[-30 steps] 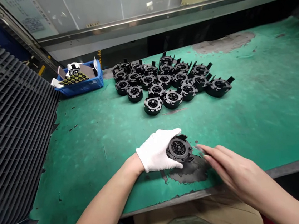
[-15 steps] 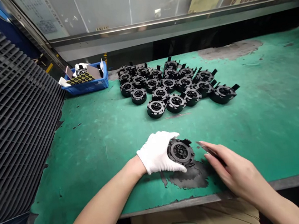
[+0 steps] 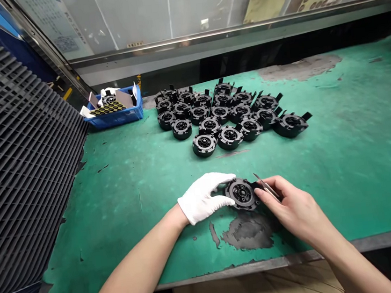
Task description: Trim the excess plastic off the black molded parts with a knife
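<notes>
My left hand [image 3: 204, 198], in a white glove, grips a round black plastic part [image 3: 242, 194] from its left side, thumb and fingers around the rim. The part has a ringed face turned up, with a hub in the middle and a black tab on its right edge. My bare right hand [image 3: 296, 208] is closed on a slim, pointed metal blade [image 3: 266, 185]; the tip points up and left, and its rear end is hidden in the palm. The fingertips of that hand are at the part's tab, and whether they pinch it is hard to make out.
Several similar round black parts [image 3: 230, 135] stand grouped at the back of the green mat [image 3: 131, 172]. A blue bin [image 3: 116, 118] with assorted pieces sits at the back left. Stacked dark grid trays [image 3: 17, 162] line the left side. The mat is worn near the front edge.
My right hand has moved left and slightly up, from beside the part to its tab. The part has turned, so its tab now points right, and my left fingers have shifted on its rim.
</notes>
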Tool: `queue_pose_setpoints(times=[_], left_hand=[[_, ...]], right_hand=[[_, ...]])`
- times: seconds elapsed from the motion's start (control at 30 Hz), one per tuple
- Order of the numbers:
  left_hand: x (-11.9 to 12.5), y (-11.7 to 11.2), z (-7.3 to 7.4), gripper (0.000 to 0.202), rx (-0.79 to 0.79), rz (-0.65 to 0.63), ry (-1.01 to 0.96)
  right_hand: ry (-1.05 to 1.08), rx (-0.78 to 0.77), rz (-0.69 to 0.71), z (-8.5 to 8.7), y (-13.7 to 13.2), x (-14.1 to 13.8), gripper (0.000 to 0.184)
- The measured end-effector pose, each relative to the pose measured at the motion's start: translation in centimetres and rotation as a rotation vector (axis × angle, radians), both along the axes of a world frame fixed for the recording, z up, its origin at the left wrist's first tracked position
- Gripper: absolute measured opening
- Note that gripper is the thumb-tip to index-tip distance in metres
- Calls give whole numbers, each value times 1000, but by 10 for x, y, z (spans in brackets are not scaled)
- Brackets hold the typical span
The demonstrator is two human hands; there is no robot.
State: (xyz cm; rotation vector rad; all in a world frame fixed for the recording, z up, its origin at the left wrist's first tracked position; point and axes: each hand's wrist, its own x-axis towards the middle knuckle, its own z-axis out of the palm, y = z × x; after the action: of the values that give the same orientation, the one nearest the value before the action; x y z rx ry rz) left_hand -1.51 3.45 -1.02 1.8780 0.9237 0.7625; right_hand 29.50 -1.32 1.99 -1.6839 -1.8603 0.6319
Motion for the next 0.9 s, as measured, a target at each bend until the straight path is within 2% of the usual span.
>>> queue_pose_setpoints(times=[0.13, 0.3, 0.53, 0.73, 0.9], left_hand=[[-5, -1, -2, 51, 10, -8, 3], [0, -1, -1, 49, 10, -1, 13], [5, -1, 5, 46, -28, 57, -36], [2, -1, -1, 66, -128, 139, -132], [-1, -1, 1, 88, -224, 133, -203]], right_hand=[[17, -38, -28, 1, -3, 1, 55], [65, -82, -27, 5, 0, -2, 61], [137, -114, -43, 16, -5, -11, 53], [247, -119, -79, 18, -17, -24, 60], [323, -107, -73, 16, -20, -38, 70]])
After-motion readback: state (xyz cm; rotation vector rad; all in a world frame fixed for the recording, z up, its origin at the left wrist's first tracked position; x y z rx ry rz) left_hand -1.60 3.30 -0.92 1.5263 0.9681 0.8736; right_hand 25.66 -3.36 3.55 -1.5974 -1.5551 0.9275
